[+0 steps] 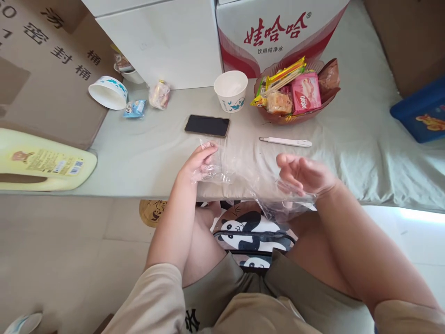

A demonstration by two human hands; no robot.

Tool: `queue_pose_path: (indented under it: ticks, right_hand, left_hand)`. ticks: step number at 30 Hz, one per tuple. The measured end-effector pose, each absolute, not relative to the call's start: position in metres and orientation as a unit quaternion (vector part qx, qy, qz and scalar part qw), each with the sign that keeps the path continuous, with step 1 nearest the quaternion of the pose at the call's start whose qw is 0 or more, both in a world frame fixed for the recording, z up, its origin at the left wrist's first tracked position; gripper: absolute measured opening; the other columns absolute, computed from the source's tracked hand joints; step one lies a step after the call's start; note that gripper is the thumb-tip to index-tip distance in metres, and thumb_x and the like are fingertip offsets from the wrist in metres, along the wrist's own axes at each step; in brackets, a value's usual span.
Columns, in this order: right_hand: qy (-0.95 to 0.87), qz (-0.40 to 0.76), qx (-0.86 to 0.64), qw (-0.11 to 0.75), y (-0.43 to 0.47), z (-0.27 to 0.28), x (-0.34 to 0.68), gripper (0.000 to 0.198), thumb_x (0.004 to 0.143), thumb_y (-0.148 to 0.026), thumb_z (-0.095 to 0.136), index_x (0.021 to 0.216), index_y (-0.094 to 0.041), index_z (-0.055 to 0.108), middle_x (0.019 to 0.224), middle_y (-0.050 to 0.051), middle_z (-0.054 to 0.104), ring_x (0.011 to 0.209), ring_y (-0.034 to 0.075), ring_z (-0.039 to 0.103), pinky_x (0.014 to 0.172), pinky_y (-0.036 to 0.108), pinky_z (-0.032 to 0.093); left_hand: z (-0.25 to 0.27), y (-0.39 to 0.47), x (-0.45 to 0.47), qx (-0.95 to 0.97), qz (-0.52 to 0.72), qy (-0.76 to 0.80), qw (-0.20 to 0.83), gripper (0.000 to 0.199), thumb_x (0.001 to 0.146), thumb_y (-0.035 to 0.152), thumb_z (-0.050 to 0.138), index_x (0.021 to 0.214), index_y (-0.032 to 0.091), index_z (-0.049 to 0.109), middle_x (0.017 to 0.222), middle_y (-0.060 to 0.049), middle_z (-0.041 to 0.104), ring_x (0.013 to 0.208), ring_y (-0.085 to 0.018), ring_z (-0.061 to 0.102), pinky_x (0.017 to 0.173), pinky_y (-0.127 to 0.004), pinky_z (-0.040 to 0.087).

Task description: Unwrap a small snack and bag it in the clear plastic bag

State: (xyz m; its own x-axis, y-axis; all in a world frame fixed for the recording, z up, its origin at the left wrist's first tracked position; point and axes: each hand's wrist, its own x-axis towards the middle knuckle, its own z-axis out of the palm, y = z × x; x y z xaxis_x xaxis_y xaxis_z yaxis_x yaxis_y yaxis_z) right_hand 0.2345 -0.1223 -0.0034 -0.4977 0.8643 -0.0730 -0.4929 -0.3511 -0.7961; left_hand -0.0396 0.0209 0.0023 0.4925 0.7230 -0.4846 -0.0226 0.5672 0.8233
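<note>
Clear plastic film [239,164] stretches, crumpled and shiny, between my two hands over the front edge of the cloth-covered surface. My left hand [202,160] pinches its left end between thumb and fingers. At the other end, my right hand [306,174] is palm up with loosely curled fingers, and the film runs under them towards the wrist. Its exact grip is partly hidden by folds and glare. Just beyond the film lie a dark phone [207,125] and a white utility knife [285,141], neither touched by a hand.
A paper bowl [232,95] stands behind the phone, beside a snack-filled basket [313,113]. A tipped paper bowl [108,95] and small wrapped snacks [160,95] lie left. Cartons [167,41] line the back; a yellow jug [78,160] lies left, a blue box [422,111] right.
</note>
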Motion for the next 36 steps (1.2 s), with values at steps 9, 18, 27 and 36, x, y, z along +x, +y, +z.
queue_pose_path:
  ticks: [9,18,27,36]
  right_hand:
    - [-0.296,0.751,-0.393,0.44,-0.101,-0.009,0.22,0.062,0.073,-0.062,0.083,0.118,-0.022,0.068,0.119,0.009,0.074,0.103,0.022,0.073,0.091,0.037,0.059]
    - [-0.405,0.789,-0.386,0.252,-0.1,0.002,0.214,0.042,0.078,-0.041,0.084,0.108,-0.016,0.067,0.081,0.002,0.075,0.063,0.013,0.069,0.056,0.023,0.054]
    - [-0.488,0.673,-0.418,0.367,-0.108,0.006,0.205,0.025,0.089,-0.039,0.07,0.082,-0.02,0.055,0.057,-0.006,0.058,0.047,0.007,0.051,0.046,0.021,0.041]
    - [-0.455,0.373,-0.64,0.494,-0.098,-0.017,0.19,0.006,0.089,-0.026,0.058,0.091,-0.021,0.056,0.084,0.0,0.066,0.052,0.009,0.056,0.05,0.025,0.045]
  left_hand:
    - [0.005,0.014,-0.021,0.494,0.145,0.423,0.746,0.019,0.079,0.026,0.072,0.086,0.022,0.055,0.039,0.013,0.037,0.026,-0.003,0.021,0.031,-0.015,0.013]
    - [0.002,0.009,-0.012,0.532,0.083,0.418,0.732,0.019,0.079,0.027,0.072,0.089,0.021,0.057,0.041,0.012,0.039,0.028,-0.003,0.023,0.033,-0.016,0.011]
    - [-0.004,0.014,-0.015,0.348,0.323,0.358,0.804,0.072,0.081,0.08,0.051,0.119,0.021,0.065,0.068,-0.003,0.063,0.065,-0.02,0.069,0.049,-0.025,0.046]
    - [-0.018,-0.014,0.022,0.426,0.191,0.229,0.854,0.091,0.055,0.047,0.095,0.135,0.03,0.055,0.137,-0.011,0.066,0.119,-0.033,0.069,0.102,-0.051,0.054]
